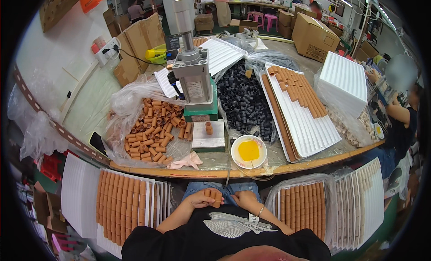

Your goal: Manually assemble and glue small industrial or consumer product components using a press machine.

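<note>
Above my lap, my left hand (pixel 200 199) is closed around a few short tan-brown tubes (pixel 216 196). My right hand (pixel 247 201) rests on my thigh, its fingers curled and partly hidden; whether it holds anything does not show. In front of me on the bench stands a pneumatic press (pixel 194 81) with a green head. One brown piece (pixel 208 128) is upright on the press's metal block (pixel 216 141). Left of it lies a heap of loose brown tubes (pixel 150 130) on clear plastic. Behind and to the right is a pile of black ring-shaped parts (pixel 244 101).
A white bowl (pixel 235 160) with yellow stuff sits near the wooden bench edge (pixel 310 161). White ridged trays (pixel 310 126) hold rows of brown tubes. More filled trays (pixel 119 202) flank my lap. A pinkish cloth (pixel 186 161) lies by the block. A co-worker (pixel 399 112) sits at right.
</note>
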`<action>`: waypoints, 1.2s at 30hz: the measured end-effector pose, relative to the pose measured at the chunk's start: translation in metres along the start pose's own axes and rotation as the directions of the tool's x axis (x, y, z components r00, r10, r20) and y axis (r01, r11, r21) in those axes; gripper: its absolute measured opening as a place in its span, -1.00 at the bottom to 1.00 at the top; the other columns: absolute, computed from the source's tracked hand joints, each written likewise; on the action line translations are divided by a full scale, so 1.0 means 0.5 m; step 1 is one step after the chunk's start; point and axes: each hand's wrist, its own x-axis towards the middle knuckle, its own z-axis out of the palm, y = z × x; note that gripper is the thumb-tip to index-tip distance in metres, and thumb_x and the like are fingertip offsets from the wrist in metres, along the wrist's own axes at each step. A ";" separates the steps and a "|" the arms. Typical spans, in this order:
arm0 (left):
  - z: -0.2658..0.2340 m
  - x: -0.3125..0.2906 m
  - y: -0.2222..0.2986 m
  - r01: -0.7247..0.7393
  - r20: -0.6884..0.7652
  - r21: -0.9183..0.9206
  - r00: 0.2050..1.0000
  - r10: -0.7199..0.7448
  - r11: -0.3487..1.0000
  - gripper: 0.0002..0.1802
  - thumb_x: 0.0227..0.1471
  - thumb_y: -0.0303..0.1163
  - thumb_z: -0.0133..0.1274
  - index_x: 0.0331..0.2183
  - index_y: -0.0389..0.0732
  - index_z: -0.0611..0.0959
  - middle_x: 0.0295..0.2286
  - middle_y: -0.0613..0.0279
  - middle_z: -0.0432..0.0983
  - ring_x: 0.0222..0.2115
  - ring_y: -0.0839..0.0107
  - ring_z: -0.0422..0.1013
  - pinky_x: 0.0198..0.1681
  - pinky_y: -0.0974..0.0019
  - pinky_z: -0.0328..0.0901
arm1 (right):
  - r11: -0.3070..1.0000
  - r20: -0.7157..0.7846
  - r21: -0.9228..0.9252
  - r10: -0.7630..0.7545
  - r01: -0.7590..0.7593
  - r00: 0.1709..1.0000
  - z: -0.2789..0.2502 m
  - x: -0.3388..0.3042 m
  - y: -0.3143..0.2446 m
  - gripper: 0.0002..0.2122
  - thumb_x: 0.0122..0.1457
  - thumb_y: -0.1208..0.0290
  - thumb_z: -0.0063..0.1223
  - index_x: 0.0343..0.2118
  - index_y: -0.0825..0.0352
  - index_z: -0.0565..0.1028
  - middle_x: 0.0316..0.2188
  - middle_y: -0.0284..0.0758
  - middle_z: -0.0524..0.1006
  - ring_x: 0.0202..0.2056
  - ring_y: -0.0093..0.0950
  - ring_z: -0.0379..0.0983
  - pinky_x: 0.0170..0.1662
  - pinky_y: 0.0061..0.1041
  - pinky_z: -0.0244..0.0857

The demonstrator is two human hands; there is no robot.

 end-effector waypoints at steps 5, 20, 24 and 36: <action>-0.006 0.003 -0.001 0.014 0.009 0.029 1.000 -0.015 0.999 -0.46 -0.08 -0.57 0.19 -0.03 -0.34 0.38 -0.05 -0.10 0.41 -0.02 0.02 0.39 0.00 0.13 0.37 | 0.997 -0.013 0.053 0.059 -0.058 0.998 -0.007 0.005 -0.007 -0.66 0.15 0.09 -0.01 -0.57 0.27 0.57 -0.64 -0.15 0.53 -0.55 -0.13 0.49 -0.47 -0.17 0.34; 0.010 0.000 0.004 -0.002 0.005 0.083 1.000 0.002 0.997 -0.48 -0.09 -0.58 0.20 -0.05 -0.34 0.39 -0.09 -0.08 0.42 -0.03 0.08 0.39 0.10 0.09 0.28 | 0.960 0.170 -0.265 -0.041 0.086 0.985 -0.026 0.065 -0.041 -0.70 0.12 0.17 -0.01 -0.46 0.31 0.60 -0.53 -0.09 0.58 -0.45 -0.16 0.55 -0.37 -0.20 0.41; 0.014 0.000 0.007 0.006 0.024 0.070 1.000 -0.008 0.998 -0.48 -0.08 -0.59 0.19 -0.05 -0.34 0.39 -0.09 -0.08 0.42 -0.03 0.06 0.40 0.10 0.09 0.28 | 0.982 -0.060 -0.175 -0.077 0.065 0.995 -0.017 0.044 -0.041 -0.79 0.09 0.22 0.03 -0.50 0.26 0.53 -0.61 -0.14 0.55 -0.53 -0.16 0.52 -0.48 -0.19 0.36; -0.002 0.012 0.007 -0.017 0.063 0.040 0.998 0.015 0.999 -0.49 -0.10 -0.59 0.20 -0.07 -0.34 0.40 -0.10 -0.08 0.44 -0.05 0.08 0.41 0.11 0.05 0.26 | 0.995 -0.260 -0.034 -0.104 0.098 0.960 -0.012 0.057 -0.021 -0.79 0.08 0.21 0.06 -0.54 0.24 0.47 -0.63 -0.20 0.54 -0.56 -0.18 0.50 -0.52 -0.19 0.32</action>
